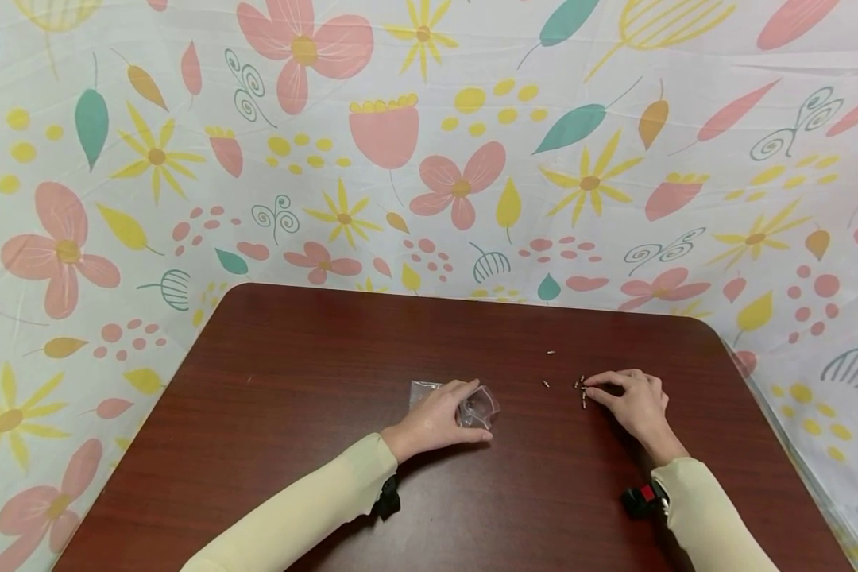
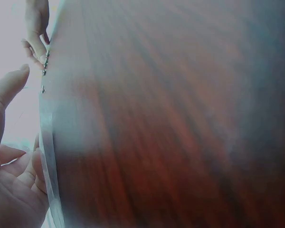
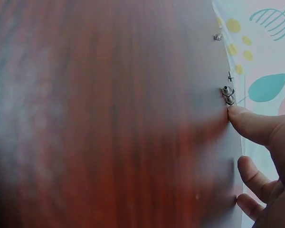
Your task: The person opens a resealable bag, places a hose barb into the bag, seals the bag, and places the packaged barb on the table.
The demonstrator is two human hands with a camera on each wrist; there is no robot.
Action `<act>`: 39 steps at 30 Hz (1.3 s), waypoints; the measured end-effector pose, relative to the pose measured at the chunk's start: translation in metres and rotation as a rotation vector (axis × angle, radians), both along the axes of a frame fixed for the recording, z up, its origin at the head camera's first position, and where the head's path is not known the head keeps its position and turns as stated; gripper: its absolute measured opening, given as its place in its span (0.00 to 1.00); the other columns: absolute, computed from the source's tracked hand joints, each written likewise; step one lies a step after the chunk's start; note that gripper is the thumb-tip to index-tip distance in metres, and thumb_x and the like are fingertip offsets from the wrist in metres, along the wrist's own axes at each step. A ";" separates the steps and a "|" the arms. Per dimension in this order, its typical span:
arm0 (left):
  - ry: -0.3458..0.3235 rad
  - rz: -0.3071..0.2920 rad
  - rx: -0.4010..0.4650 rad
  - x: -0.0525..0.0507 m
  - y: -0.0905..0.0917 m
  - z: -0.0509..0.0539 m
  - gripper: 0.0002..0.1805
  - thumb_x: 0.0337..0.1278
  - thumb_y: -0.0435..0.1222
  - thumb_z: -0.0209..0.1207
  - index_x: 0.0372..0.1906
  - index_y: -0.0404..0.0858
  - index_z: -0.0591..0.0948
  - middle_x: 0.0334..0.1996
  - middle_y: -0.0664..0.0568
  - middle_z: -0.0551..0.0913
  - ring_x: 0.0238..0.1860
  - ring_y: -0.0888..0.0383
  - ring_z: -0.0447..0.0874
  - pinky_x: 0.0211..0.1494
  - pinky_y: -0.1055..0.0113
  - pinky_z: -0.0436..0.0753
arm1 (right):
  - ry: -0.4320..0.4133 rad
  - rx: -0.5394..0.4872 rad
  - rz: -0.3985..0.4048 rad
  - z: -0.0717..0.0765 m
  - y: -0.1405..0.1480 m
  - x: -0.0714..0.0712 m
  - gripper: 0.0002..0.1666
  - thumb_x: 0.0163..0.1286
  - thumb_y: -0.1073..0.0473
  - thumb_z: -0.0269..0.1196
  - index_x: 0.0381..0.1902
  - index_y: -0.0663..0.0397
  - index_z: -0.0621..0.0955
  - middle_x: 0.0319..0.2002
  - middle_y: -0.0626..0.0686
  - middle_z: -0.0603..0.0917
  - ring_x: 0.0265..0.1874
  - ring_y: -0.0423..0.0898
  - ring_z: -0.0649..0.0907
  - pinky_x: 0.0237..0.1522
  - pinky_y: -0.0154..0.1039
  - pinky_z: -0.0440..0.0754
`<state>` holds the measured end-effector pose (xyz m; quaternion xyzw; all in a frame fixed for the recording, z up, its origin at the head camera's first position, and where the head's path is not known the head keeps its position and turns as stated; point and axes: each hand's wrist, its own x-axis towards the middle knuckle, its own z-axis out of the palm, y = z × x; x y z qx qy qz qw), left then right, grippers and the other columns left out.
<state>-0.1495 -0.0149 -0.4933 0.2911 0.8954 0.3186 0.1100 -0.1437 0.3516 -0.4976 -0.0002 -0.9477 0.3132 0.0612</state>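
Note:
On the brown table, my left hand [image 1: 439, 419] holds a clear plastic bag [image 1: 480, 407], fingers curved over it and thumb apart from the fingers. The bag's flat end shows behind the hand, and its near end bulges. To the right, my right hand [image 1: 636, 403] has thumb and index fingertips together at a small cluster of shiny metal pieces [image 1: 583, 403], pinching one. Seen from the right wrist, the thumb tip meets a short metal piece with a collar [image 3: 228, 96]; its exact kind is too small to tell.
Two more small metal pieces lie apart from the cluster, one farther back [image 1: 551, 352] and one to its left [image 1: 546, 384]. The dark red-brown table [image 1: 293, 357] meets a flower-printed cloth [image 1: 457, 119] along its back and sides.

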 end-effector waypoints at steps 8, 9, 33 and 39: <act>0.001 0.002 -0.010 0.000 0.000 0.001 0.52 0.57 0.62 0.70 0.80 0.41 0.67 0.70 0.49 0.75 0.63 0.52 0.80 0.62 0.58 0.80 | -0.008 0.001 -0.004 0.000 0.000 0.000 0.06 0.71 0.58 0.71 0.43 0.50 0.91 0.52 0.65 0.79 0.63 0.73 0.59 0.55 0.74 0.51; 0.004 0.002 -0.010 0.000 0.001 0.000 0.51 0.57 0.62 0.70 0.80 0.41 0.67 0.70 0.49 0.75 0.63 0.52 0.80 0.62 0.58 0.80 | -0.008 0.001 -0.005 0.000 0.000 0.000 0.06 0.71 0.58 0.71 0.43 0.50 0.91 0.52 0.64 0.79 0.64 0.74 0.59 0.55 0.75 0.51; 0.003 0.006 -0.005 0.000 0.001 0.001 0.51 0.56 0.61 0.71 0.79 0.41 0.67 0.69 0.49 0.76 0.63 0.53 0.79 0.65 0.56 0.78 | 0.097 -0.010 0.017 0.006 -0.002 0.020 0.04 0.68 0.60 0.73 0.40 0.52 0.92 0.45 0.63 0.86 0.56 0.67 0.69 0.54 0.75 0.55; 0.006 0.004 -0.006 0.001 0.000 0.001 0.51 0.57 0.61 0.71 0.80 0.41 0.67 0.70 0.49 0.76 0.64 0.53 0.79 0.64 0.57 0.79 | 0.112 -0.051 0.011 0.008 -0.007 0.027 0.04 0.66 0.60 0.74 0.38 0.53 0.92 0.43 0.62 0.84 0.56 0.69 0.68 0.54 0.76 0.54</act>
